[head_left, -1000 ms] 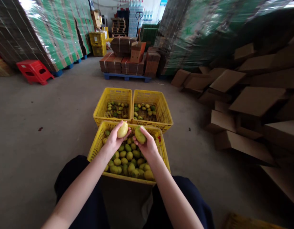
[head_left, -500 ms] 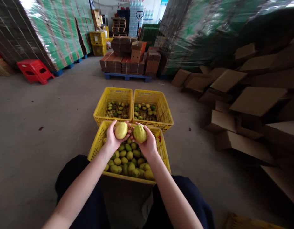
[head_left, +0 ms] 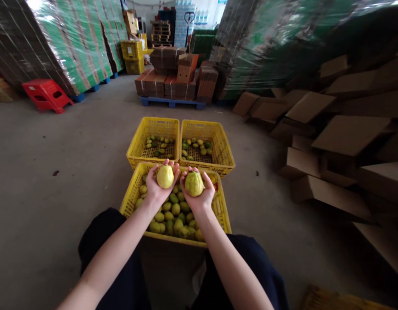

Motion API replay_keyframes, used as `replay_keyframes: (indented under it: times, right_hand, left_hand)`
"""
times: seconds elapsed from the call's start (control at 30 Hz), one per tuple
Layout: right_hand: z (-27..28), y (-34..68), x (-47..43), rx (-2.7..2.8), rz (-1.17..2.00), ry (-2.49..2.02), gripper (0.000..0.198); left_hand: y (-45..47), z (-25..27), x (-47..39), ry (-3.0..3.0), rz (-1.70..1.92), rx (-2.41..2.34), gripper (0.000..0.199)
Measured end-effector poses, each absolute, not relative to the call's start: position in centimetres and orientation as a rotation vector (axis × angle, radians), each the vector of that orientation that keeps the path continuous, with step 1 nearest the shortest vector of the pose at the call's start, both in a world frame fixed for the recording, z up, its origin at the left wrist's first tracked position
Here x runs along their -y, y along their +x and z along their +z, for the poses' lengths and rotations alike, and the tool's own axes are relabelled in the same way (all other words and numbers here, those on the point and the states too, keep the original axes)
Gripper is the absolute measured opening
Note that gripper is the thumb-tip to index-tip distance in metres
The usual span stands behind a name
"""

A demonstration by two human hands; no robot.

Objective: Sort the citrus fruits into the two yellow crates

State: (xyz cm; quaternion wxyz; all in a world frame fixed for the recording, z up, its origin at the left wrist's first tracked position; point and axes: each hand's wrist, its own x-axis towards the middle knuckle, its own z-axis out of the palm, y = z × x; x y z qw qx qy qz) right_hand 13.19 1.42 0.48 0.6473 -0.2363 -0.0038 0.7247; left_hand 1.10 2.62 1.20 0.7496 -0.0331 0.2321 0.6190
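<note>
My left hand [head_left: 155,191] cradles a pale yellow lemon [head_left: 165,176] in its palm, fingers curled around the sides. In my right hand [head_left: 202,201] rests a greener, ribbed lemon [head_left: 194,184], held between thumb and fingers. Both hands are palm up, side by side and slightly apart. Beneath them stands a yellow plastic crate [head_left: 225,219] filled with green and yellow lemons [head_left: 175,209]. My hands and forearms hide part of its contents.
Behind are two more crates, one left [head_left: 134,144] and one right [head_left: 226,146], each with several lemons on the bottom. Cardboard boxes [head_left: 315,193] lie piled on the right. A red stool [head_left: 47,94] stands at left; flattened cartons [head_left: 166,84] sit on a blue pallet [head_left: 171,103].
My hands have turned further palm up and moved slightly apart. The right lemon has shifted a little right and now sits deeper in the palm.
</note>
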Motion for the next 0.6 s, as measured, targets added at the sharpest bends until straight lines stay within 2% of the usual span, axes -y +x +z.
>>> replay_keyframes:
  times: [0.27, 0.4, 0.47, 0.6]
  right_hand:
    - [0.5, 12.5, -1.7, -0.068, 1.663, -0.536, 0.015]
    - [0.3, 12.6, -2.1, 0.106, 1.559, -0.642, 0.015]
    - [0.3, 12.6, -2.1, 0.352, 1.362, -0.776, 0.017]
    - [0.3, 12.6, -1.8, 1.0, 0.668, -1.091, 0.03]
  left_hand:
    - [2.5, 0.7, -2.9, -0.06, 1.323, -0.505, 0.03]
    - [2.7, 0.6, -3.1, -0.06, 1.28, -0.547, 0.03]
    - [2.8, 0.6, -3.0, -0.04, 1.252, -0.555, 0.031]
    - [3.1, 0.6, -2.4, 0.105, 1.164, -0.49, 0.037]
